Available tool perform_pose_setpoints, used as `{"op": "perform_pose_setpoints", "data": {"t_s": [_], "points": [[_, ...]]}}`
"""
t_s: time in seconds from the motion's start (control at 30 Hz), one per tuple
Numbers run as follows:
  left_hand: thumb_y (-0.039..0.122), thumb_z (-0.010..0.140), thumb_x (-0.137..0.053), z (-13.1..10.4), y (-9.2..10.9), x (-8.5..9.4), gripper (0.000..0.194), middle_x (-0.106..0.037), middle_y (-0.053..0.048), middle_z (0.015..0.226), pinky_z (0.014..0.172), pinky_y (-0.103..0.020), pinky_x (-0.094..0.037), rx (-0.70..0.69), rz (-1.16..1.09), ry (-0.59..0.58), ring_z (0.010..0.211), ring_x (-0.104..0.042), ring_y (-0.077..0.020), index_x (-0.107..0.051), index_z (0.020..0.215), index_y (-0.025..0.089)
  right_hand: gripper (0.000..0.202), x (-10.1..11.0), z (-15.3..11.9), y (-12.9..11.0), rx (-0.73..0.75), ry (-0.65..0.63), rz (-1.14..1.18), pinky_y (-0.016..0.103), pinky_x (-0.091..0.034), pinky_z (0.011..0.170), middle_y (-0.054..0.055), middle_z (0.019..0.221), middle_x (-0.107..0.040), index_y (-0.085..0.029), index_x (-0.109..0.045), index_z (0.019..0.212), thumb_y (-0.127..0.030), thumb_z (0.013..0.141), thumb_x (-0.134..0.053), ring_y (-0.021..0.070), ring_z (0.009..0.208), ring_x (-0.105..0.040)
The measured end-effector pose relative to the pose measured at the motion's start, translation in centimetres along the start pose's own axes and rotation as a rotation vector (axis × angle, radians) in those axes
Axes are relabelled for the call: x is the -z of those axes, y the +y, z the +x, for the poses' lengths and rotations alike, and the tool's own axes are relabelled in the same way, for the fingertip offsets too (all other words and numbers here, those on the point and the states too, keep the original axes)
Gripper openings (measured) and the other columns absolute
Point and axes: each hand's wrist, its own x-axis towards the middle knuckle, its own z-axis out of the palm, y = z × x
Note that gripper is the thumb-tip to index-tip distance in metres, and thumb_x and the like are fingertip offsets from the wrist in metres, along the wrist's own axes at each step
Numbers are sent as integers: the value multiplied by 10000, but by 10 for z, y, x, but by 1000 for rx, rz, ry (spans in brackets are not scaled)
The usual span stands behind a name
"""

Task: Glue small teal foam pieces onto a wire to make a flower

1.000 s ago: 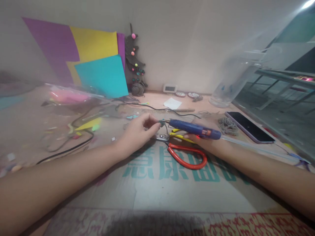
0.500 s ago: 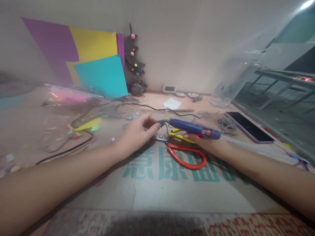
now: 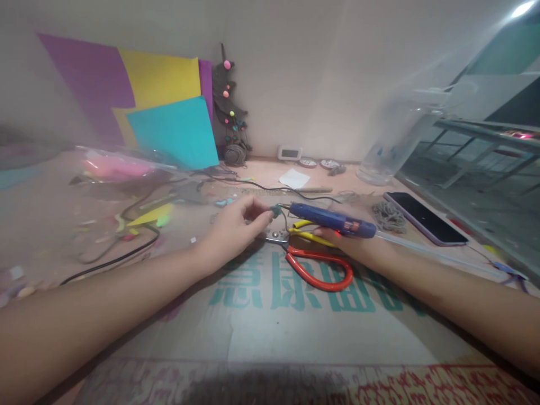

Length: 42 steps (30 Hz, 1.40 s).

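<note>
My left hand (image 3: 247, 222) pinches a small dark green piece (image 3: 275, 211) between thumb and fingers; its exact kind is too small to make out. My right hand (image 3: 337, 233) is wrapped around a blue hot glue gun (image 3: 329, 218), its fingers partly hidden behind the body. The metal nozzle points left and reaches the green piece, touching or nearly touching it. A clear glue stick (image 3: 405, 241) sticks out of the gun's rear. Beneath my hands lie red-handled scissors (image 3: 324, 270) and yellow-handled pliers (image 3: 312, 236). A thin grey cord hangs near the nozzle.
At the right are a phone (image 3: 426, 218), a coil of grey cord (image 3: 388, 217) and a clear plastic jug (image 3: 383, 152). A decorated dark hanging ornament (image 3: 230, 107) and coloured sheets (image 3: 172, 132) stand against the wall. A black cable (image 3: 113, 261) and scraps lie left.
The whole view has shifted very slightly. Both hands, the glue gun and the green piece keep nearly the same positions.
</note>
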Motion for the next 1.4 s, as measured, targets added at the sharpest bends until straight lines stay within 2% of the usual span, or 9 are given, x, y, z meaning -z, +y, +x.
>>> {"op": "perform_pose_setpoints", "data": {"t_s": [0.33,0.7,1.23,1.4], "points": [[387,864,-608,-1,0,1,202,-669,-36,822,674,-302,-517,5,-1,-7,779,-649,-192,-586,839,187,319,0,-1,3,97,-15,21,299,-443,546,5,638,-590,-245,-529,653,-489,801,-671,177,609,-575],[377,864,-608,0,0,0,194,-662,-26,803,677,-300,-503,3,-7,-15,769,-642,-186,-580,830,188,336,-2,0,6,101,-31,23,314,-434,525,1,625,-570,-243,-523,643,-501,794,-675,176,587,-557],[374,866,-602,0,1,0,189,-662,-29,814,680,-304,-504,9,-1,-18,774,-644,-190,-576,834,189,322,1,-2,1,51,1,39,323,-442,542,3,631,-581,-245,-535,642,-496,784,-679,181,594,-564],[392,867,-601,0,1,1,208,-674,-40,831,684,-308,-510,10,21,-6,786,-649,-195,-589,840,186,323,2,-2,-2,-7,-18,30,331,-454,561,10,661,-603,-243,-537,643,-504,785,-666,191,623,-583]]}}
